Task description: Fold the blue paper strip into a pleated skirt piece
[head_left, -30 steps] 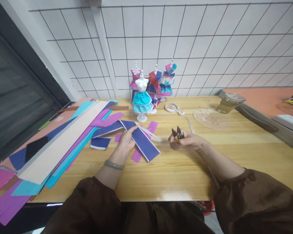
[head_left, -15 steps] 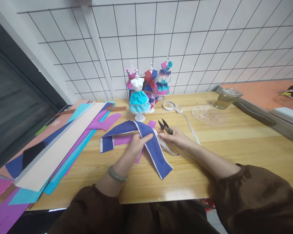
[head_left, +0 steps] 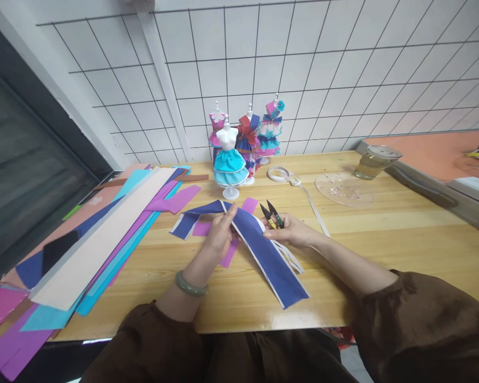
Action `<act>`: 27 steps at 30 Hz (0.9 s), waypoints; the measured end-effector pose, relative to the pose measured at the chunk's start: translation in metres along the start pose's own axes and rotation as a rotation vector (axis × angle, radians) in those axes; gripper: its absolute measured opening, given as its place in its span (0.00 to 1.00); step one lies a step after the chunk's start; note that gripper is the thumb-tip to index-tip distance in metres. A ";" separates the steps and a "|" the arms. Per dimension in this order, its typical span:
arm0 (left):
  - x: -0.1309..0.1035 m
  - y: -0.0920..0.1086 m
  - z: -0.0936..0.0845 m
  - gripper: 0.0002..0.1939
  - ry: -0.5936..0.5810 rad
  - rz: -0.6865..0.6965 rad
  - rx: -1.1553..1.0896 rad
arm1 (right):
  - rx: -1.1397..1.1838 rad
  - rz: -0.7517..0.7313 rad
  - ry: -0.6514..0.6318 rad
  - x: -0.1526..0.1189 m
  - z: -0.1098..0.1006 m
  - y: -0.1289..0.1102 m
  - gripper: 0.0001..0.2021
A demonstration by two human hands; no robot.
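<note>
A long blue fabric strip [head_left: 269, 255] with white edging is draped between my hands above the table. My left hand [head_left: 222, 230] is closed on it near its middle, thumb on top. My right hand [head_left: 289, 230] pinches the strip's edge and also keeps small black thread snips [head_left: 272, 214] in its grasp, blades pointing up and apart. Loose white ribbon [head_left: 289, 255] hangs beside the strip under my right hand. Beneath the blue strip lie purple fabric pieces [head_left: 229, 254]. Just beyond stands a mini dress form [head_left: 230, 162] in a tiered turquoise skirt.
Several coloured fabric strips [head_left: 104, 239] are stacked at the left, with a black phone [head_left: 59, 250] among them. More dressed forms [head_left: 269, 133] stand by the tiled wall. A ribbon roll [head_left: 279, 173], a clear plate [head_left: 343, 190] of small bits and a cup [head_left: 375, 162] are at the right.
My left hand has shifted its grip further back along the blue strip. My right hand has moved slightly right and now pinches the strip's edge, whose near end reaches further right.
</note>
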State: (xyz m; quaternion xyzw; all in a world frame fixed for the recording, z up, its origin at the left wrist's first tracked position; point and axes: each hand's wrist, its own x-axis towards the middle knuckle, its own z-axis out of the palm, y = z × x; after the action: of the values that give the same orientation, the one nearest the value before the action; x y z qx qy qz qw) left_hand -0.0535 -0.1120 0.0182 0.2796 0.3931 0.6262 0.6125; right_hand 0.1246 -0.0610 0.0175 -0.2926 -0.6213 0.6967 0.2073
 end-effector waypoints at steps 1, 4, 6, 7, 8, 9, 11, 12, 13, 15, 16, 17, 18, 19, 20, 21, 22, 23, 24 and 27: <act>0.002 0.002 -0.002 0.16 0.039 0.006 -0.058 | -0.017 0.004 -0.022 -0.001 -0.001 0.000 0.18; 0.007 0.007 -0.009 0.21 0.150 -0.033 -0.168 | -0.094 0.000 -0.116 -0.004 -0.002 0.000 0.17; 0.010 0.008 -0.014 0.23 0.188 -0.114 -0.201 | -0.138 -0.008 -0.197 -0.006 -0.002 0.000 0.17; 0.013 0.008 -0.017 0.23 0.197 -0.144 -0.234 | -0.152 -0.013 -0.235 -0.007 -0.003 0.000 0.16; 0.015 0.007 -0.019 0.23 0.204 -0.155 -0.282 | -0.165 -0.016 -0.273 -0.007 -0.003 -0.001 0.16; 0.017 0.007 -0.022 0.22 0.208 -0.153 -0.336 | -0.179 -0.019 -0.307 -0.007 -0.003 -0.001 0.16; 0.022 0.007 -0.027 0.21 0.211 -0.129 -0.426 | -0.217 -0.021 -0.364 -0.007 -0.004 -0.002 0.16; 0.023 0.008 -0.030 0.20 0.205 -0.112 -0.461 | -0.237 -0.020 -0.383 -0.007 -0.004 -0.002 0.16; 0.025 0.010 -0.032 0.19 0.194 -0.093 -0.491 | -0.252 -0.019 -0.393 -0.007 -0.003 -0.003 0.16; 0.025 0.017 -0.035 0.18 0.163 -0.040 -0.549 | -0.258 -0.012 -0.382 -0.006 -0.002 -0.002 0.14; 0.024 0.022 -0.037 0.18 0.145 -0.014 -0.575 | -0.251 -0.003 -0.366 -0.006 -0.001 -0.001 0.14; 0.023 0.027 -0.037 0.18 0.119 0.018 -0.602 | -0.240 0.008 -0.343 -0.006 -0.001 0.000 0.15; 0.021 0.032 -0.038 0.19 0.088 0.057 -0.629 | -0.225 0.020 -0.314 -0.005 0.000 0.000 0.17; 0.018 0.036 -0.039 0.19 0.052 0.104 -0.653 | -0.205 0.029 -0.281 -0.005 0.001 0.001 0.19; 0.016 0.039 -0.040 0.19 0.010 0.160 -0.670 | -0.185 0.036 -0.251 -0.005 0.001 0.002 0.20; 0.015 0.040 -0.041 0.20 -0.026 0.207 -0.675 | -0.165 0.039 -0.225 -0.005 0.002 0.002 0.20; 0.015 0.040 -0.042 0.20 -0.047 0.246 -0.664 | -0.148 0.042 -0.204 -0.005 0.002 0.002 0.20; 0.015 0.039 -0.044 0.20 -0.048 0.268 -0.639 | -0.138 0.044 -0.190 -0.004 0.003 0.002 0.19; 0.017 0.036 -0.045 0.19 -0.028 0.264 -0.600 | -0.134 0.048 -0.176 -0.004 0.003 0.002 0.18; 0.024 0.022 -0.044 0.12 0.065 0.061 -0.463 | -0.155 0.060 -0.098 -0.002 0.004 0.003 0.16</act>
State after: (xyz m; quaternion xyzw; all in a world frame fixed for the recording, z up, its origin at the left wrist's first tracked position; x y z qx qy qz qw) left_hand -0.1043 -0.0938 0.0096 0.1228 0.2500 0.7265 0.6282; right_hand 0.1235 -0.0658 0.0155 -0.2918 -0.6737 0.6660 0.1323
